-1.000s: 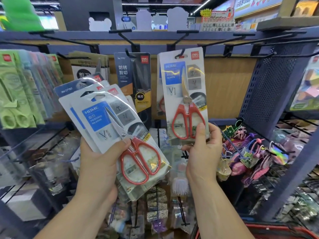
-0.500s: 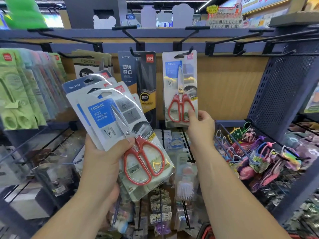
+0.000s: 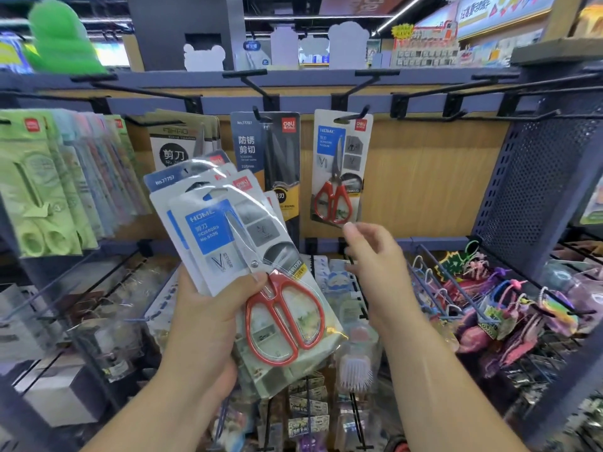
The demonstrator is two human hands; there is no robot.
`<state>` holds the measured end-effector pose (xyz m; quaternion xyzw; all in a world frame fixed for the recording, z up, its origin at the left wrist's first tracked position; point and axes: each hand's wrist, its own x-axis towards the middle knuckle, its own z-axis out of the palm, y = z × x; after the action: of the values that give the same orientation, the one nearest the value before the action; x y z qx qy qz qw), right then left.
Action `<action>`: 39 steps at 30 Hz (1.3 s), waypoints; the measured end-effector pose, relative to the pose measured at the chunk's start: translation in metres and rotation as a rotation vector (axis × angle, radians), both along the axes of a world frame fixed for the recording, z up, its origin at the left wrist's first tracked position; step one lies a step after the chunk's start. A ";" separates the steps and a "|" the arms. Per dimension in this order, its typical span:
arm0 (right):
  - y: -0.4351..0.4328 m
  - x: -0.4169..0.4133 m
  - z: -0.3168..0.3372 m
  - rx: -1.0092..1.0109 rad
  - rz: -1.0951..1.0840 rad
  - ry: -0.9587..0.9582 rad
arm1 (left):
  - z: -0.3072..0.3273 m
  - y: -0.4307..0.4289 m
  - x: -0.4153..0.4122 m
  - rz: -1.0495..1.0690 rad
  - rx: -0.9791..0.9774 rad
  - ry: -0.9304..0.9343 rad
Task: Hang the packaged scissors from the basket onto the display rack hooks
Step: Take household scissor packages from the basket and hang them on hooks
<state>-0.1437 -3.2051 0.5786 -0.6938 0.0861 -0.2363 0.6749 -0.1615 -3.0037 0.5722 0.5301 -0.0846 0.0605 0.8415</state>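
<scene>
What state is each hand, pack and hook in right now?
Red-handled pack, hanging from its hook.
Black scissors pack, hanging alongside.
Stack of packs, fanned, held in left hand.
Right hand, fingers relaxed, holding nothing, just below the red-handled pack.
Hooks at right, bare.

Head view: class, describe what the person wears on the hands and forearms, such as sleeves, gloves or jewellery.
Nothing worn shows. The left hand and right hand are bare: no gloves, rings or watch visible. The left forearm and right forearm are uncovered down to the picture's bottom edge, so no sleeve appears.
</scene>
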 end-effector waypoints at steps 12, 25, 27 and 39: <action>0.039 -0.068 -0.022 -0.160 0.203 -0.148 | 0.005 -0.030 -0.014 -0.028 -0.074 0.053; 0.022 -0.070 -0.032 0.383 0.154 -0.239 | -0.008 -0.037 -0.019 -0.026 -0.096 0.126; 0.019 -0.071 -0.032 0.383 0.175 -0.243 | -0.008 -0.035 -0.017 -0.021 -0.062 0.096; -0.009 -0.065 -0.012 0.321 0.146 -0.418 | -0.002 -0.023 -0.009 0.090 0.046 0.026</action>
<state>-0.2088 -3.2140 0.5668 -0.5185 -0.0692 -0.3085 0.7945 -0.1702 -3.0266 0.5703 0.5531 -0.0512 0.0895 0.8267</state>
